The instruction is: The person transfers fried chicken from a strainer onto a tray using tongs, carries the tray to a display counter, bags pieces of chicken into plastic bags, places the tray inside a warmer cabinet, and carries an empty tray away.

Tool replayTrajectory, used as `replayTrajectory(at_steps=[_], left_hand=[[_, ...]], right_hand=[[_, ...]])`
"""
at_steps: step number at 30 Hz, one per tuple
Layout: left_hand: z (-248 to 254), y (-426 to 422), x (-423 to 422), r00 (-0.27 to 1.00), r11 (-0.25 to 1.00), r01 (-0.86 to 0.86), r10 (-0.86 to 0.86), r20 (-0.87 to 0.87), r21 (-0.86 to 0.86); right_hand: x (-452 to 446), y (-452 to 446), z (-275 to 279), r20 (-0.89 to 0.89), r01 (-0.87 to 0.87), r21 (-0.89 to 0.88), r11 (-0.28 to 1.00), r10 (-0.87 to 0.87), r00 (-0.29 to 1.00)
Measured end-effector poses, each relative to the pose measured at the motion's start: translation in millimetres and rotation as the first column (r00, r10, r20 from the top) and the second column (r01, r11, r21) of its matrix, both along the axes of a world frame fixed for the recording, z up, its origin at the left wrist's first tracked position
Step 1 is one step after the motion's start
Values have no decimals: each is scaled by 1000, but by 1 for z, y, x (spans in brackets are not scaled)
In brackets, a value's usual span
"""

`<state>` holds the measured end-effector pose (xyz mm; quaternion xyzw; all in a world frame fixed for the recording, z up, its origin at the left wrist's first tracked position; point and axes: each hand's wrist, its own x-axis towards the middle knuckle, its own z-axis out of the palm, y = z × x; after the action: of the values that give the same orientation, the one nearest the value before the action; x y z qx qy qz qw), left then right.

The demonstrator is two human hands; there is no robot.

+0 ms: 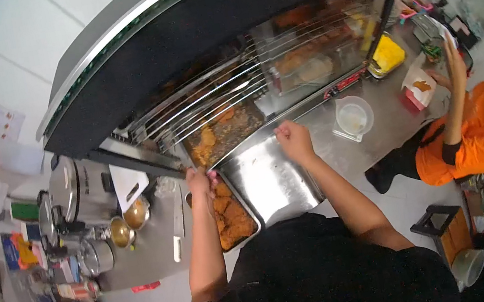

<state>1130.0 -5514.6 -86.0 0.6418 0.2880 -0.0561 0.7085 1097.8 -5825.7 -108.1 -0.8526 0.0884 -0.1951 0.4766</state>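
Observation:
My left hand (198, 182) is closed by the lower left corner of a glass-fronted food warmer, at the upper end of a tray of fried chicken (236, 222). Something small and pink (213, 175) shows beside its fingers; what it grips is hidden. My right hand (295, 141) makes a fist above the far right corner of a bare metal tray (270, 181), close to the warmer's lower edge. I cannot see what, if anything, is inside it. Within the food warmer (221, 32), another tray (232, 130) holds fried pieces and crumbs below a wire rack (208, 105).
A knife (178, 230), metal bowls (121, 231) and a large cooker (77, 189) are on the left counter. To the right stand a clear plastic container (354, 118) and a yellow-filled tray (388, 54). A co-worker in orange (466, 137) reaches near a food box (418, 91).

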Motion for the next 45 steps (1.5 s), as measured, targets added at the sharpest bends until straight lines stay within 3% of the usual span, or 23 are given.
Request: replayTrajectory(at_steps=[1, 3, 4, 5, 8, 13, 20, 23, 27, 29, 34, 38, 45], left_hand=[[1, 3, -11, 999, 1000, 11, -11, -31, 8], [7, 7, -36, 995, 999, 40, -38, -89, 16], [13, 9, -52, 994, 999, 46, -46, -99, -5], [19, 9, -68, 993, 998, 54, -57, -106, -26], [39, 9, -105, 982, 997, 71, -75, -171, -29], [53, 9, -148, 962, 993, 117, -109, -249, 17], [45, 15, -184, 948, 976, 198, -168, -269, 90], [36, 22, -206, 956, 970, 221, -194, -222, 106], [26, 28, -239, 959, 958, 258, -238, -155, 124], [20, 31, -258, 957, 956, 274, -259, -134, 106], [10, 44, -308, 925, 923, 376, -370, -86, 77], [6, 51, -340, 889, 886, 457, -453, -65, 78], [-32, 25, -352, 826, 825, 564, -563, -42, 33]], right_hand=[[4, 5, -18, 11, 39, 147, 988, -41, 999], [12, 3, -54, -89, -17, 281, 960, 44, 995], [9, 7, -42, -142, -35, 347, 937, 90, 986], [1, -2, -30, -268, -90, 559, 824, 282, 921], [-17, -18, 4, -342, -228, 594, 771, 499, 796], [-30, -25, 27, -497, -92, 695, 714, 568, 656], [-44, -46, 6, -405, -505, 578, 641, 763, 505], [-79, -39, 16, -331, -457, 653, 603, 771, 544], [-136, -39, 6, -363, -417, 593, 688, 691, 625], [-170, -42, -9, -356, -379, 610, 696, 668, 654], [-258, -29, 16, -357, -230, 700, 676, 610, 708], [-326, -26, 6, -361, -203, 672, 712, 554, 750], [-393, -42, -11, -535, 28, 599, 800, 374, 758]])
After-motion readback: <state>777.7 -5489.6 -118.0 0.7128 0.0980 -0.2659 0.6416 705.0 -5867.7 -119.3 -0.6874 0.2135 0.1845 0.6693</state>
